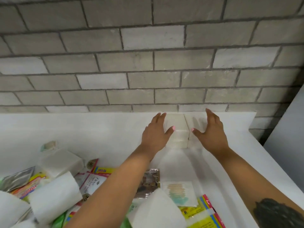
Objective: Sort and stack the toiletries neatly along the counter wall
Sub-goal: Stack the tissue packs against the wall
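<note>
Matt grey brick wall (148, 63) with rough grout; smooth white counter (98, 137); soft white paper rolls (54, 198); glossy plastic packets (204, 211).

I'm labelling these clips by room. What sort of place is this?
Probably a bathroom or kitchen counter: a white countertop with a low backsplash, a grey brick-pattern tile wall behind it, and toiletries piled in front, such as a paper roll and a Dove packet.
</note>
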Tool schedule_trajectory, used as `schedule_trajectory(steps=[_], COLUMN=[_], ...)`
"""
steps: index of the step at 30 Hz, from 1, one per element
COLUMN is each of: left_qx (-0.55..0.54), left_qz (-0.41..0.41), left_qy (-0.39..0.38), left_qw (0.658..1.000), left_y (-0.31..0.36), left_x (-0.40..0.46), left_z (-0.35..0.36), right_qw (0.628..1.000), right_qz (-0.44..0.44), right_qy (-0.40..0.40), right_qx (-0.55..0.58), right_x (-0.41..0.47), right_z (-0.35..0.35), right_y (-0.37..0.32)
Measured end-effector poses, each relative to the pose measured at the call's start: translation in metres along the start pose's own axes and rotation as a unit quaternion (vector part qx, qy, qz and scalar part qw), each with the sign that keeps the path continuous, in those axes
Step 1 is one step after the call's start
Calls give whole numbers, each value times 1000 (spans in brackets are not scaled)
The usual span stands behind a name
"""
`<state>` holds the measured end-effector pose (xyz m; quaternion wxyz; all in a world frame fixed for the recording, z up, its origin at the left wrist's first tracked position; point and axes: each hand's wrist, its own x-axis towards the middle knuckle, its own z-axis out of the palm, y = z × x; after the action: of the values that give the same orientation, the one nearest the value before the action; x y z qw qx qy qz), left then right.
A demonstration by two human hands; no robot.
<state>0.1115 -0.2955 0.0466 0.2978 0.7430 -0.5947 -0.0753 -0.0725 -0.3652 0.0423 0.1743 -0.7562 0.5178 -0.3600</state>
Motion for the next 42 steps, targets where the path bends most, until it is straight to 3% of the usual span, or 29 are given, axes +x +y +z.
schedule_trajectory(steps=[7,22,31,42], left_qx=[-60,-58,-52,-10], left_qz=[2,-62,-137,-256], left_qy=[99,168,142,18], left_qw=[993,982,979,967], left_y=[-4,-74,-164,-260], left_x=[-37,-97,-101,-101], left_z=[-45,-151,-208,-218], right_qw=[996,982,978,968], right_qz=[-44,-81,-99,-64], right_qy=[1,-57,-113,-232], right_qx=[81,163,147,74], right_x=[-20,-60,-78,-105], right_z=[-2,34,85,176], right_y=[-41,-160,-233,-284])
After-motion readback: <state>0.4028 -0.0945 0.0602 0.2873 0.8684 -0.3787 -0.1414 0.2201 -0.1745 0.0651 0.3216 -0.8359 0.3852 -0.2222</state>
